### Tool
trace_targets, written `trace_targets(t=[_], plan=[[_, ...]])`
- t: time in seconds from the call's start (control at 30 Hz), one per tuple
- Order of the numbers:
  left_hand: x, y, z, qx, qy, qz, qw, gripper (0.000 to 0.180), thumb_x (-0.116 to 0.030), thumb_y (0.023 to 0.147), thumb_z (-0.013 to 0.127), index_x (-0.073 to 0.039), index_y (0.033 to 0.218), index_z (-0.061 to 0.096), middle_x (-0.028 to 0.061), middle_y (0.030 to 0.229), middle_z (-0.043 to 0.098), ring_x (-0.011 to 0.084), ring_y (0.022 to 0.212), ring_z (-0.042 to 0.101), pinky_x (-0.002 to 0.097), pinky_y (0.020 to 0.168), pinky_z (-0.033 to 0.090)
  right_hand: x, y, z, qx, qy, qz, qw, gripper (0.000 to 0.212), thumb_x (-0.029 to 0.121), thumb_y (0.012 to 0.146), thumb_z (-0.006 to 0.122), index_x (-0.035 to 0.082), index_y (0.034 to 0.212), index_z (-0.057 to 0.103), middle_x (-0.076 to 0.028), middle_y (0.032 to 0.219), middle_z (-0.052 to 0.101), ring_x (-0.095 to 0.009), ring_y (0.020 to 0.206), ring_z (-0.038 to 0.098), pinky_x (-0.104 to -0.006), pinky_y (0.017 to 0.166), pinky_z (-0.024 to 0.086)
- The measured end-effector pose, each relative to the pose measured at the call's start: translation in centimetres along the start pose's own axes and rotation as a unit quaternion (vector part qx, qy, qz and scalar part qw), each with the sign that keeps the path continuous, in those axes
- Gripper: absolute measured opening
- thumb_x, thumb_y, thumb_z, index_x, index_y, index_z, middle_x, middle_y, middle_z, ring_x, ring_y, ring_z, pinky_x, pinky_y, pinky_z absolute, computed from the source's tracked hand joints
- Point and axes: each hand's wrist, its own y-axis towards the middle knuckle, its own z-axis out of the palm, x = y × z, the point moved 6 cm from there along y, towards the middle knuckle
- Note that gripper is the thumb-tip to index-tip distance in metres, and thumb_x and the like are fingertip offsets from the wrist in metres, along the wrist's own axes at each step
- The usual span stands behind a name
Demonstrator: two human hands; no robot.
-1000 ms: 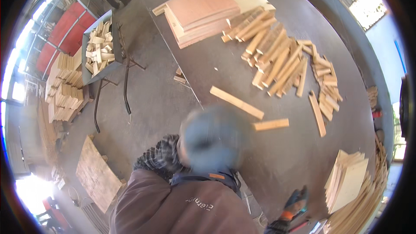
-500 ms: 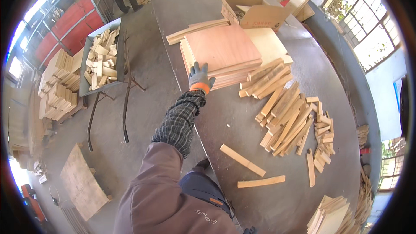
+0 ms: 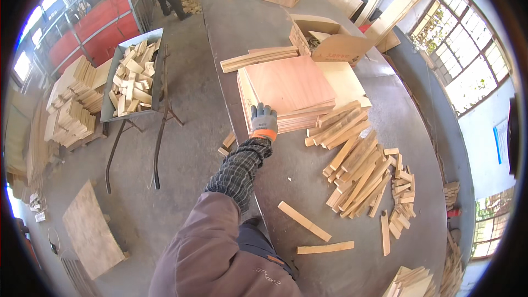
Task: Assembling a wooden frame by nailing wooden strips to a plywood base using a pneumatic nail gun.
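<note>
Plywood sheets, thin, flat and pinkish-brown (image 3: 297,85), lie in a squared stack on a broad, dark, smooth-topped table (image 3: 297,159), near its left edge. Left hand, in a grey glove with an orange cuff (image 3: 264,121), rests at the near left corner of this stack, its fingers pointing forward and close together over the sheets' edge; the thumb is hard to make out, so I cannot tell whether it grasps a sheet or merely touches it. The right hand is out of view, and its grip cannot be told. A dark plaid sleeve (image 3: 241,168) covers the left forearm. Long, pale wooden strips (image 3: 258,59) lie just beyond the stack, and a cream-coloured flat panel (image 3: 347,80) lies just to its right. An open brown cardboard box (image 3: 341,49) stands behind that panel. Nearer, to the right, long square-cut wooden sticks (image 3: 357,173) are heaped in an overlapping pile, with short pale wooden blocks (image 3: 404,192) strewn beside them. Two loose light-wood strips (image 3: 304,221) lie apart toward the near side. On the floor at left stands a grey metal wheelbarrow (image 3: 156,91) loaded with pale wooden offcuts (image 3: 132,80).
</note>
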Motion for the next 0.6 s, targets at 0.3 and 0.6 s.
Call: trace_targets(t=[0.3,0.6], plan=[[3.4,2.3,3.5,0.020,0.027,0.111,0.993,0.043,-0.017,0.087,0.063,-0.015,0.130,0.070,0.0117,0.143,0.063,0.0339,0.136,0.055,0.0496,0.111,0.045,-14.0,-8.4,5.3,-0.016,0.030,0.180,0.983,0.023,0.023,0.101,0.065,0.004,0.106,0.077,-0.009,0.090,0.075,-0.019,0.079,0.066,-0.0365,0.074,0.056],[5.8,7.5,-6.2,-0.074,-0.072,0.127,0.986,0.027,-0.026,0.103,0.055,-0.011,0.117,0.073,0.0170,0.107,0.076,0.0379,0.097,0.074,0.0486,0.086,0.059,-17.4,-11.9,10.0,-0.098,0.207,0.008,0.973,0.021,0.022,0.100,0.068,0.005,0.113,0.071,0.001,0.082,0.064,-0.010,0.068,0.055,-0.0303,0.062,0.049]])
